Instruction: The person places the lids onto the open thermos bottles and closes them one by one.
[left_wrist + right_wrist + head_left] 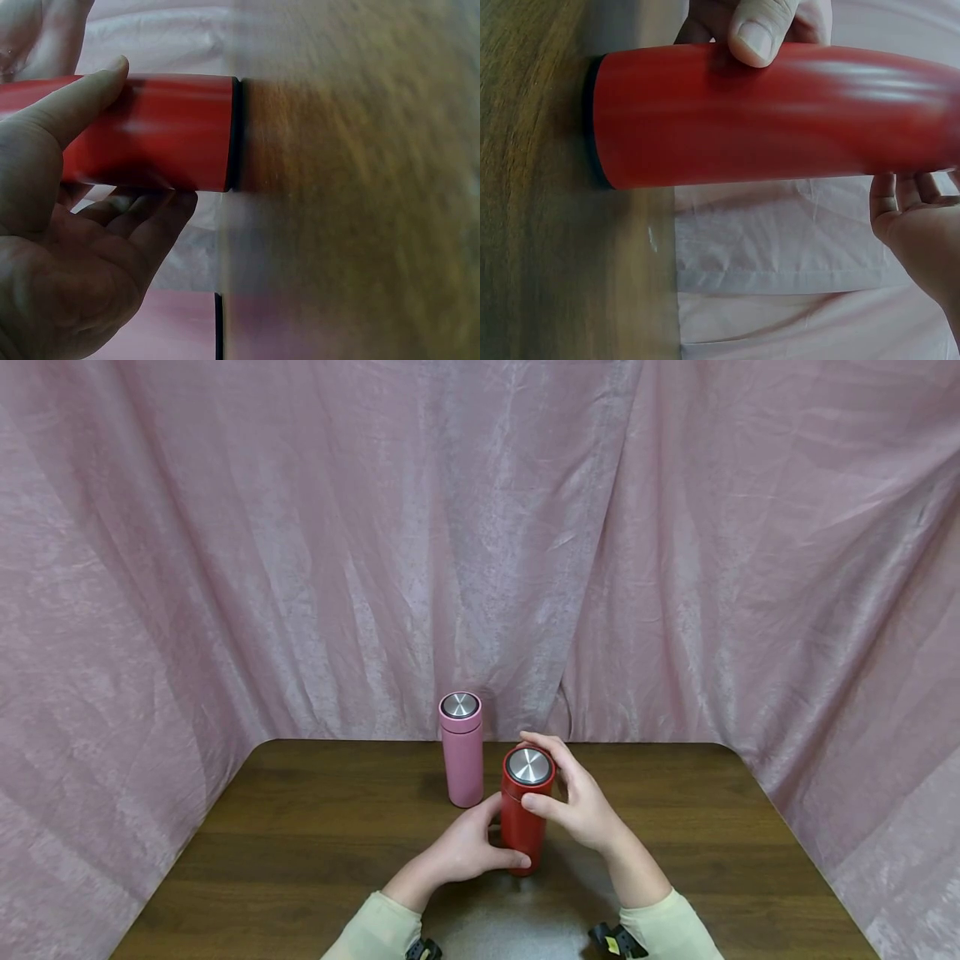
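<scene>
A red thermos bottle (521, 828) with a round silver-topped lid stands upright near the middle of the wooden table. My left hand (467, 847) grips its lower body from the left, thumb across the near side. Around the top my right hand (583, 806) holds the lid area, with its thumb in front and fingers behind. The left wrist view shows the bottle's black base (237, 135) right at the tabletop; whether it bears fully on the wood I cannot tell. The lid itself lies outside both wrist views.
Behind and left of the red bottle stands a pink thermos bottle (463, 764), upright with a similar silver-topped lid. A pink velvet curtain (450, 543) hangs along the table's far edge. The dark wooden table (315, 827) has rounded far corners.
</scene>
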A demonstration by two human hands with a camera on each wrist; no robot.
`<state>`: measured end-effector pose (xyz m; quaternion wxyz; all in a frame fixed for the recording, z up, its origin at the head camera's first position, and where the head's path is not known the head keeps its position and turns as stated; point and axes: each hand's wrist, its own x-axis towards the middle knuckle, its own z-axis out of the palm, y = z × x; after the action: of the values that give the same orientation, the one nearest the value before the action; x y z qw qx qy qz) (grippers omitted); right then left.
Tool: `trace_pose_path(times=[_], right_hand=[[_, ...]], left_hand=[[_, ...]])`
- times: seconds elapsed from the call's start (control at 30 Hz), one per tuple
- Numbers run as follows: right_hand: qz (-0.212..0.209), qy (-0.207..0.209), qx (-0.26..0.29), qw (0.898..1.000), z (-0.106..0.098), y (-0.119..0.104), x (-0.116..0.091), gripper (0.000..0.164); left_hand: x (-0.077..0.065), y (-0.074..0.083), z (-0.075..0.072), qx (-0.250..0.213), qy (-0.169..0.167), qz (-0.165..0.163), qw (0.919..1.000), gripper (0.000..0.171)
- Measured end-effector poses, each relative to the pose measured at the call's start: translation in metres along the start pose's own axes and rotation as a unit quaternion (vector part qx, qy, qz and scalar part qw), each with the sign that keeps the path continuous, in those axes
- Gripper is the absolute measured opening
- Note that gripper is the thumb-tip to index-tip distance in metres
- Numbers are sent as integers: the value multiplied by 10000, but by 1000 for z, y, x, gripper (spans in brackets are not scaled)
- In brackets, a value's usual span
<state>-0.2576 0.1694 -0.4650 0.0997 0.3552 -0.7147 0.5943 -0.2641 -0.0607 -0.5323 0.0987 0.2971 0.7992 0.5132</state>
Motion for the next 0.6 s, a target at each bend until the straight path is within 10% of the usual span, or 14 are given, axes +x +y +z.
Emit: trace_pose_path(times=[0.6], right_hand=[[-408,88,92,9991,0,0,2,54]], left_hand=[[0,0,0,3,3,-55,10000,65]])
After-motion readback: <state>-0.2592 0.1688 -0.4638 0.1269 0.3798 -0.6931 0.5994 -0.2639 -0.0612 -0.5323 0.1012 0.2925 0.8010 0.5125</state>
